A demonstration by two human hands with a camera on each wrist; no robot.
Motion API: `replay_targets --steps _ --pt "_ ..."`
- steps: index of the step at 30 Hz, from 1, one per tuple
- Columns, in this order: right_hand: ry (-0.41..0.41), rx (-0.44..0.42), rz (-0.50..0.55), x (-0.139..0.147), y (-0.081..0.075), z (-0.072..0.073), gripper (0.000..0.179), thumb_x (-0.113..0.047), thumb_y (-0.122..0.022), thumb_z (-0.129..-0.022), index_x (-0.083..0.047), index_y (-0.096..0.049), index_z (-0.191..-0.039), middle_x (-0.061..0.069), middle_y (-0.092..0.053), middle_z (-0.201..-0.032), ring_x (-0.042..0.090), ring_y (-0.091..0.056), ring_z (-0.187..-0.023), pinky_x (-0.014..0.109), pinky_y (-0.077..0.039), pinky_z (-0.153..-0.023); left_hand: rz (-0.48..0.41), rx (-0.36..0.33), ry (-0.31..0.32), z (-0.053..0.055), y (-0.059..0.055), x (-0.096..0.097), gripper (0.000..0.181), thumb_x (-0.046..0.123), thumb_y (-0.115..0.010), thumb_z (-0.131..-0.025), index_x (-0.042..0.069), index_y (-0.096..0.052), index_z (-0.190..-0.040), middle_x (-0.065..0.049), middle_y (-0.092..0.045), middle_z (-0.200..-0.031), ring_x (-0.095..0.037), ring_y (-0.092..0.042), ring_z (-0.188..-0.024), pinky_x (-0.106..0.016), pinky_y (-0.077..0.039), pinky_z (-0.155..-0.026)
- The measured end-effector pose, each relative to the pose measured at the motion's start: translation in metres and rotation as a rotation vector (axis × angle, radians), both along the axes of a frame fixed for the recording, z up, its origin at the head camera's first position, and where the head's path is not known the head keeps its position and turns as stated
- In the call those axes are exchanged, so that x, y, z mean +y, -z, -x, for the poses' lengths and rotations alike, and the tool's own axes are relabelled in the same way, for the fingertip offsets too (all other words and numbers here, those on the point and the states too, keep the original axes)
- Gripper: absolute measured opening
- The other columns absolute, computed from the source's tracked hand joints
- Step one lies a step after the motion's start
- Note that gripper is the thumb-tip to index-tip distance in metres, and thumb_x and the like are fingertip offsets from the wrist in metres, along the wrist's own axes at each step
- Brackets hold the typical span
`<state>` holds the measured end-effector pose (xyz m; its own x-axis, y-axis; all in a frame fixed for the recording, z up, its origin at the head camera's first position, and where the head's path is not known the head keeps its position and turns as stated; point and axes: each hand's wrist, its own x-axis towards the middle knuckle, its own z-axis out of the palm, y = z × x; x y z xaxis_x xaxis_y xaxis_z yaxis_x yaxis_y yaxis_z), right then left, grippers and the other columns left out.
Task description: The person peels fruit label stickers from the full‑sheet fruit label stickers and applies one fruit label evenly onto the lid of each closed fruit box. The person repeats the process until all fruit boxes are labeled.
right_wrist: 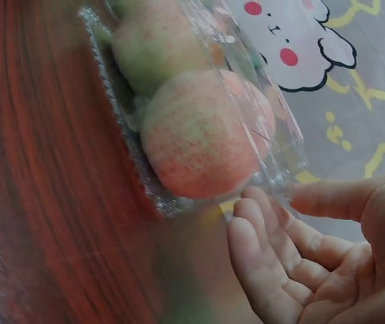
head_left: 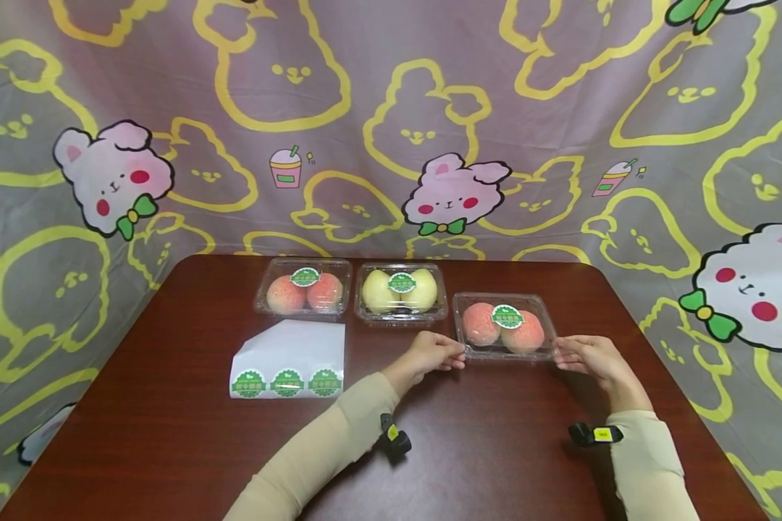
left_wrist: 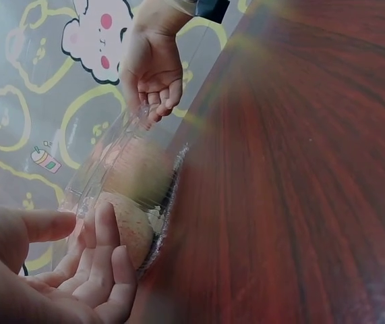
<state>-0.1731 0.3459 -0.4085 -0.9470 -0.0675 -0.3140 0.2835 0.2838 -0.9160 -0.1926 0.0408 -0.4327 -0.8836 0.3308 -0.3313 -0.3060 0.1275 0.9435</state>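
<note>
A clear plastic clamshell box (head_left: 505, 354) holds two pinkish peaches (head_left: 523, 331), with a round green-and-white sticker (head_left: 507, 317) on its lid. My left hand (head_left: 435, 353) pinches its near left corner between thumb and fingers. At the right end, my right hand (head_left: 586, 358) pinches the rim of the same box. In the right wrist view the thumb and fingertips of the right hand (right_wrist: 313, 250) meet at the plastic edge beside a peach (right_wrist: 205, 131). The left wrist view has the left hand (left_wrist: 77, 270) at the near end and the right hand beyond.
Left of this box stand a stickered clear box of yellow-green fruit (head_left: 419, 293) and another of peaches (head_left: 324, 291). A white backing sheet (head_left: 293, 349) with three green stickers along its near edge lies on the brown table (head_left: 169, 434). A patterned curtain (head_left: 365, 87) hangs behind.
</note>
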Motion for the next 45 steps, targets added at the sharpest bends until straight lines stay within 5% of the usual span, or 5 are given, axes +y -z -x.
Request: replay_targets --steps 6,20,29,37,45 --pt "0.081 -0.002 0.109 -0.005 0.002 0.0 0.024 -0.015 -0.054 -0.097 -0.026 -0.066 -0.081 -0.013 -0.071 -0.073 0.003 -0.069 -0.069 0.022 -0.059 -0.068 -0.018 -0.004 -0.028 0.001 0.0 0.002 0.024 0.011 -0.062 -0.092 -0.006 -0.069 -0.106 -0.023 -0.074 -0.097 -0.002 -0.064 -0.06 -0.019 -0.055 -0.063" --pt "0.093 -0.05 0.17 -0.006 0.002 -0.005 0.022 -0.016 -0.052 -0.099 -0.021 -0.066 -0.083 -0.01 -0.072 -0.074 0.003 -0.07 -0.07 0.021 -0.059 -0.069 0.001 -0.037 0.027 -0.003 -0.001 0.001 0.026 0.015 -0.063 -0.093 -0.007 -0.069 -0.105 -0.021 -0.075 -0.094 -0.002 -0.065 -0.06 -0.017 -0.053 -0.062" --pt "0.163 -0.029 0.232 -0.012 0.004 0.0 0.026 -0.014 -0.053 -0.098 -0.023 -0.066 -0.078 -0.01 -0.072 -0.072 0.003 -0.07 -0.068 0.02 -0.059 -0.068 -0.049 -0.057 -0.053 0.001 0.003 0.008 0.026 0.016 -0.062 -0.093 -0.005 -0.069 -0.107 -0.019 -0.075 -0.095 -0.001 -0.064 -0.059 -0.015 -0.053 -0.059" --pt "0.249 -0.033 0.272 -0.015 0.006 0.006 0.032 -0.012 -0.05 -0.098 -0.025 -0.067 -0.074 -0.01 -0.071 -0.07 0.003 -0.069 -0.067 0.019 -0.058 -0.066 -0.152 -0.102 -0.133 0.006 0.009 0.017 0.028 0.015 -0.061 -0.094 -0.007 -0.066 -0.109 0.004 -0.068 -0.067 0.0 -0.062 -0.055 -0.012 -0.051 -0.056" --pt "0.309 -0.015 0.29 -0.022 0.007 0.015 0.033 -0.013 -0.049 -0.098 -0.024 -0.066 -0.072 -0.01 -0.069 -0.067 0.003 -0.068 -0.064 0.019 -0.058 -0.064 -0.195 -0.125 -0.208 0.012 0.008 0.022 0.028 0.016 -0.061 -0.094 -0.006 -0.067 -0.11 0.008 -0.064 -0.062 0.001 -0.061 -0.053 -0.012 -0.05 -0.053"
